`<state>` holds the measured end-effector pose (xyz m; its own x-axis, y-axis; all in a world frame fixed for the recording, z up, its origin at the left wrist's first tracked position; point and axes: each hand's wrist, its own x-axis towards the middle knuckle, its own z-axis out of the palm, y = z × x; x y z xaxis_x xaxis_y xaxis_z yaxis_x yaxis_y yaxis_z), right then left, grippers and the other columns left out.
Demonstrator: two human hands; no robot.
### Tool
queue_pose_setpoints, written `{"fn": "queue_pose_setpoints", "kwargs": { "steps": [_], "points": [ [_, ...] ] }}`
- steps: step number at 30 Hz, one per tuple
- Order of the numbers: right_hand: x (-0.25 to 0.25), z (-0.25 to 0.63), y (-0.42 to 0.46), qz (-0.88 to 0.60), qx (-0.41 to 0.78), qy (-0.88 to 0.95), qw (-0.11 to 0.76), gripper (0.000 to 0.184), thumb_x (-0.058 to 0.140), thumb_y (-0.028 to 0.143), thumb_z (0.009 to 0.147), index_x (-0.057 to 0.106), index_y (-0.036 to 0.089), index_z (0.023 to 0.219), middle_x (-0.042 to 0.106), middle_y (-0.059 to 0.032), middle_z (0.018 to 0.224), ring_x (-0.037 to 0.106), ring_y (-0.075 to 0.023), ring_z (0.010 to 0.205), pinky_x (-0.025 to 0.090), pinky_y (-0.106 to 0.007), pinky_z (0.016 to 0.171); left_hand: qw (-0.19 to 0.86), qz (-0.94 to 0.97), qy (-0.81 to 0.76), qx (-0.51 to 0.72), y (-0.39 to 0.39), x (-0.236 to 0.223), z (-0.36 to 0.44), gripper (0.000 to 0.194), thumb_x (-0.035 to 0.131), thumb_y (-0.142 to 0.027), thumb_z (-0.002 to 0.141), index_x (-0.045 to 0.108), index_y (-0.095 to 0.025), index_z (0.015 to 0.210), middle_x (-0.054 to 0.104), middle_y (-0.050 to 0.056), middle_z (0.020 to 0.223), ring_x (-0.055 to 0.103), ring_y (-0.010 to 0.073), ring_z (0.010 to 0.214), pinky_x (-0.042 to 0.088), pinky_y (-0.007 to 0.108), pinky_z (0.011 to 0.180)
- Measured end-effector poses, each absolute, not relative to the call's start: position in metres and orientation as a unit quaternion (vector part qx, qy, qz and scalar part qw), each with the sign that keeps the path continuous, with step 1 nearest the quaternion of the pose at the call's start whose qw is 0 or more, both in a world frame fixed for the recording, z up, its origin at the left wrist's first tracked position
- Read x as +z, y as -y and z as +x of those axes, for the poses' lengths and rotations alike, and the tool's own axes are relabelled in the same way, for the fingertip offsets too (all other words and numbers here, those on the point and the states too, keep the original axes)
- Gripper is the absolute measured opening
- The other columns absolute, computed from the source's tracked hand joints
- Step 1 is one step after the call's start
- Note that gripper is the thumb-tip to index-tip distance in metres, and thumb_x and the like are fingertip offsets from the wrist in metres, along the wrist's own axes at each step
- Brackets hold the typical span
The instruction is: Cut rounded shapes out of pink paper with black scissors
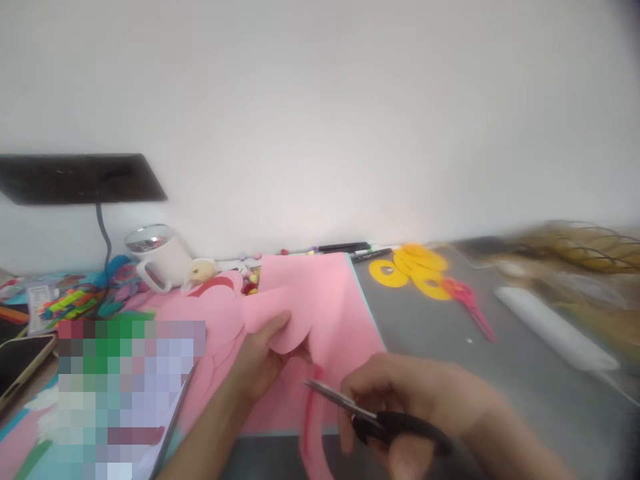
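My left hand pinches a sheet of pink paper with a curved cut edge, thumb on top and fingers beneath. In my right hand are black-handled scissors, their blades pointing left beside the cut. A narrow pink paper strip hangs down from the sheet near the blade tips. Under both hands lies a larger pink sheet with a pale blue edge. Several cut pink paper rounds are piled left of my left hand. Some of my right fingers are blurred.
Yellow paper rings and pink scissors lie to the right, near a white bar-shaped object. A white mug stands at back left beside craft pieces. Black pens lie along the wall. A phone is at far left.
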<state>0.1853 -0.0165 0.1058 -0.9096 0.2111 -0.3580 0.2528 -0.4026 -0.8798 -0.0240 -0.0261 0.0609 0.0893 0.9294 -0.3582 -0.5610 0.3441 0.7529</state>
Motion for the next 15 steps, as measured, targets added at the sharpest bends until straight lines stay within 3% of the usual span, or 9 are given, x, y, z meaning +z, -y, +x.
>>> {"fn": "queue_pose_setpoints", "kwargs": {
  "steps": [3, 6, 11, 15],
  "points": [
    [0.092, 0.180, 0.007, 0.148, -0.834, -0.518, -0.123, 0.056, 0.080, 0.048, 0.064, 0.061, 0.014, 0.104, 0.056, 0.0057, 0.055, 0.051, -0.0063, 0.046, 0.050, -0.021, 0.051, 0.639, 0.186, -0.535, 0.521, 0.023, 0.059, -0.020, 0.014, 0.068, -0.021, 0.075, 0.069, -0.010, 0.067, 0.066, 0.006, 0.057, 0.059, 0.0157, 0.051, 0.051, 0.028, 0.052],
    [0.072, 0.166, -0.003, 0.192, -0.817, -0.475, -0.265, 0.052, 0.069, 0.049, 0.078, 0.059, 0.011, 0.112, 0.053, 0.0050, 0.054, 0.049, -0.0079, 0.049, 0.053, -0.027, 0.056, 0.559, 0.172, -0.591, 0.556, 0.021, 0.056, -0.018, 0.010, 0.069, -0.019, 0.073, 0.070, -0.012, 0.080, 0.073, 0.008, 0.076, 0.066, 0.0190, 0.066, 0.054, 0.029, 0.060],
    [0.046, 0.146, -0.009, 0.265, -0.829, -0.410, -0.272, 0.055, 0.070, 0.052, 0.076, 0.060, 0.008, 0.109, 0.053, 0.0035, 0.056, 0.046, -0.0087, 0.048, 0.054, -0.032, 0.055, 0.533, 0.175, -0.596, 0.574, 0.019, 0.049, -0.022, 0.022, 0.068, -0.022, 0.073, 0.068, -0.013, 0.093, 0.073, 0.011, 0.093, 0.068, 0.0224, 0.084, 0.053, 0.034, 0.075],
    [0.040, 0.142, -0.008, 0.299, -0.805, -0.431, -0.276, 0.048, 0.070, 0.054, 0.074, 0.063, 0.009, 0.088, 0.053, 0.0028, 0.054, 0.047, -0.0094, 0.047, 0.054, -0.032, 0.053, 0.513, 0.156, -0.627, 0.565, 0.018, 0.045, -0.023, 0.014, 0.072, -0.019, 0.067, 0.068, -0.011, 0.078, 0.071, 0.007, 0.068, 0.065, 0.0181, 0.057, 0.051, 0.028, 0.057]
  ]
}}
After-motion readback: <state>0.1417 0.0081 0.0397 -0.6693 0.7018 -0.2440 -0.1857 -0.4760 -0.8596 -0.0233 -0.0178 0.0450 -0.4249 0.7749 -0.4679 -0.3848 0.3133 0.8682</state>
